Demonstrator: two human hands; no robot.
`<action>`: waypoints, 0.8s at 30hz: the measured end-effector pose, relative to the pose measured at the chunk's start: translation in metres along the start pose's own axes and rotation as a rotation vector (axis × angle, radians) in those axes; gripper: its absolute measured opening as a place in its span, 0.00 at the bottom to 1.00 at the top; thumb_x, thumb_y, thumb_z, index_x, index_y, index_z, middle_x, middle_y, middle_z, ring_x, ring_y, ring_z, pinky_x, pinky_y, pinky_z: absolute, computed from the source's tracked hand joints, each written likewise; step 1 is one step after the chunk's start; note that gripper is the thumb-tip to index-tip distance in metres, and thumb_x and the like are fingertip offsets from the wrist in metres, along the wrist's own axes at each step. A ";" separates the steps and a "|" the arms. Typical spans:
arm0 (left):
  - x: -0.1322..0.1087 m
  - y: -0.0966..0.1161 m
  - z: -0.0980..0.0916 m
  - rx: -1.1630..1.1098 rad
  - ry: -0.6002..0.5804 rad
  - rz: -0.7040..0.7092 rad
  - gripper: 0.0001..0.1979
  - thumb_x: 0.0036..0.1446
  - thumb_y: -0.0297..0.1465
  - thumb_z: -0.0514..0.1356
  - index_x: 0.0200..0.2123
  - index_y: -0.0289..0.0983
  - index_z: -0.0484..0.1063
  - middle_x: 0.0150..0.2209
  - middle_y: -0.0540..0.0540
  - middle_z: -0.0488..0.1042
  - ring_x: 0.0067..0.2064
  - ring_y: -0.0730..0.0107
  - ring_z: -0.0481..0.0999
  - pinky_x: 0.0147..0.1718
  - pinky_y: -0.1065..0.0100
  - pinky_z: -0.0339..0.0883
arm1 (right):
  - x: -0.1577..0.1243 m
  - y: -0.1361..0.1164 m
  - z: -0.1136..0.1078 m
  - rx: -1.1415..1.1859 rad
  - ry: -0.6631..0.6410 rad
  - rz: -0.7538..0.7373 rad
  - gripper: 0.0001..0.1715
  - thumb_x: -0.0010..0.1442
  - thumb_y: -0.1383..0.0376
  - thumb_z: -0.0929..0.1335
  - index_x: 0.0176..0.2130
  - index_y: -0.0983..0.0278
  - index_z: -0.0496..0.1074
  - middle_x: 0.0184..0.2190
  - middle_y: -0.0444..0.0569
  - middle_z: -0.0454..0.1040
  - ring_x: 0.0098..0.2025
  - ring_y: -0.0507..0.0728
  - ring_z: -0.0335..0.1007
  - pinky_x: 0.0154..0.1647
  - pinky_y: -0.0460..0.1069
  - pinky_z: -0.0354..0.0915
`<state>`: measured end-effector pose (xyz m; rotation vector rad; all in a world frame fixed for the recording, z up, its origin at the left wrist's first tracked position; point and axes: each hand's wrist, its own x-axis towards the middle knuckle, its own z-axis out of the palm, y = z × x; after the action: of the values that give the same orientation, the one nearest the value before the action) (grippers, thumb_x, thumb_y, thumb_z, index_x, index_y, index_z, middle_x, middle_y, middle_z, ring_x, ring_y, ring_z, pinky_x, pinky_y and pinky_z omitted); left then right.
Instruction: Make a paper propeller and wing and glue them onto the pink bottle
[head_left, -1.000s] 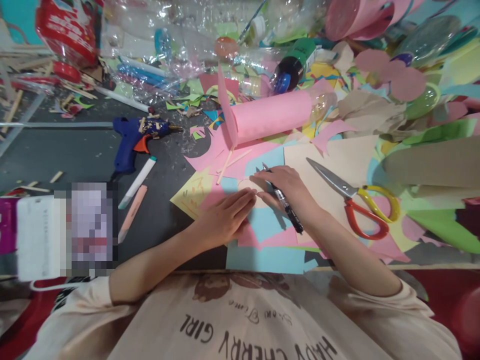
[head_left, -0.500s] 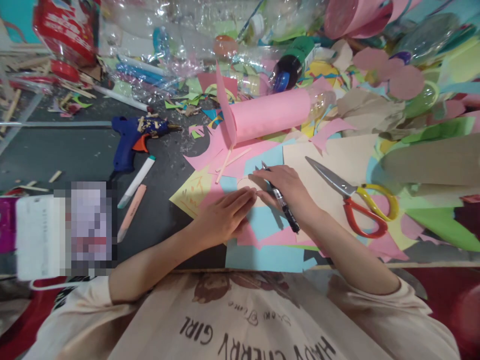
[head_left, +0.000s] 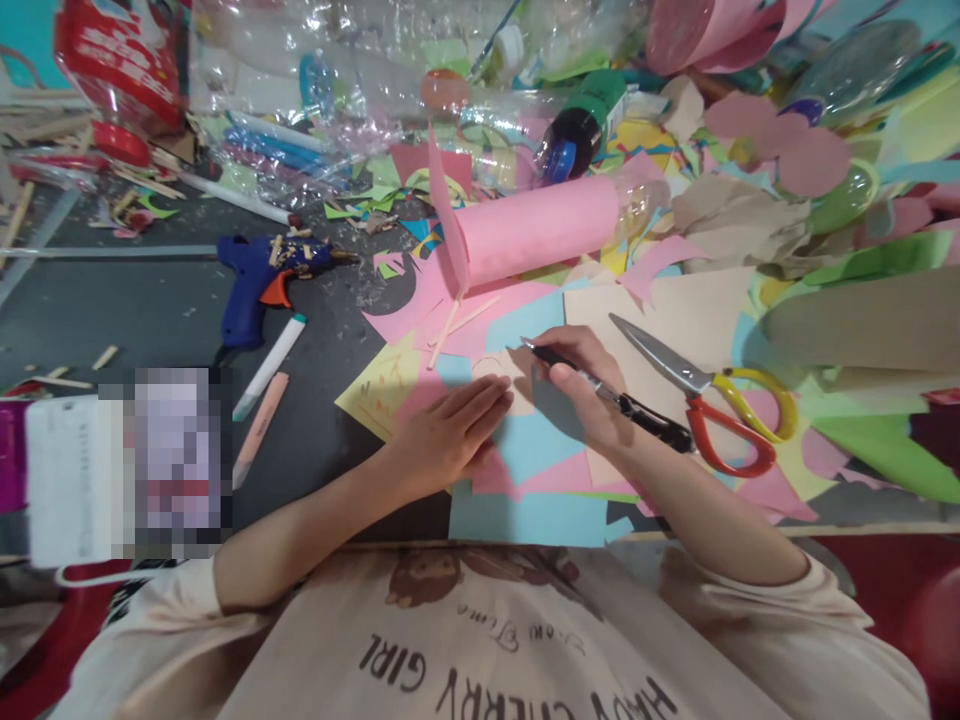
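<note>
My right hand [head_left: 581,385] is closed on a black pen [head_left: 637,408], its tip resting near a curved line on a small beige paper piece [head_left: 510,367]. My left hand [head_left: 450,435] lies flat with fingers stretched out, pressing that paper and the pink and blue sheets [head_left: 536,445] under it. Both hands sit close together at the table's middle front.
Scissors with red and yellow handles [head_left: 701,395] lie just right of my right hand. A pink paper roll [head_left: 536,228] lies behind, a blue glue gun [head_left: 259,280] and two markers [head_left: 266,370] to the left. Plastic bottles and paper scraps crowd the back.
My right hand has turned so the pen now lies more level, its back end swung right toward the scissors. The left hand stays pressed on the paper.
</note>
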<state>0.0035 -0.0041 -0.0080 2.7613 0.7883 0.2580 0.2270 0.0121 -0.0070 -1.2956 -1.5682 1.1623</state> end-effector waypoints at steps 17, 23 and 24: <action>0.002 0.003 -0.001 -0.015 -0.015 -0.024 0.23 0.67 0.29 0.50 0.63 0.26 0.60 0.64 0.33 0.66 0.67 0.59 0.63 0.64 0.61 0.62 | 0.002 -0.005 0.005 -0.060 -0.048 0.078 0.05 0.57 0.64 0.69 0.30 0.63 0.75 0.24 0.43 0.74 0.25 0.49 0.67 0.27 0.46 0.62; 0.002 0.003 0.000 -0.024 0.003 -0.024 0.23 0.66 0.28 0.51 0.63 0.25 0.60 0.63 0.33 0.66 0.67 0.58 0.63 0.64 0.60 0.63 | 0.004 -0.006 0.004 -0.082 -0.067 0.050 0.07 0.58 0.63 0.68 0.31 0.63 0.74 0.25 0.43 0.75 0.26 0.49 0.68 0.28 0.46 0.62; 0.002 0.003 0.000 -0.030 -0.002 -0.026 0.24 0.66 0.28 0.51 0.63 0.26 0.59 0.64 0.33 0.66 0.67 0.58 0.63 0.64 0.60 0.63 | 0.005 -0.007 0.004 -0.080 -0.076 0.056 0.07 0.58 0.63 0.68 0.31 0.63 0.74 0.26 0.44 0.76 0.27 0.50 0.69 0.29 0.46 0.63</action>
<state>0.0062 -0.0056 -0.0067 2.7208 0.8129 0.2603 0.2200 0.0158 -0.0010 -1.3694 -1.6583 1.2067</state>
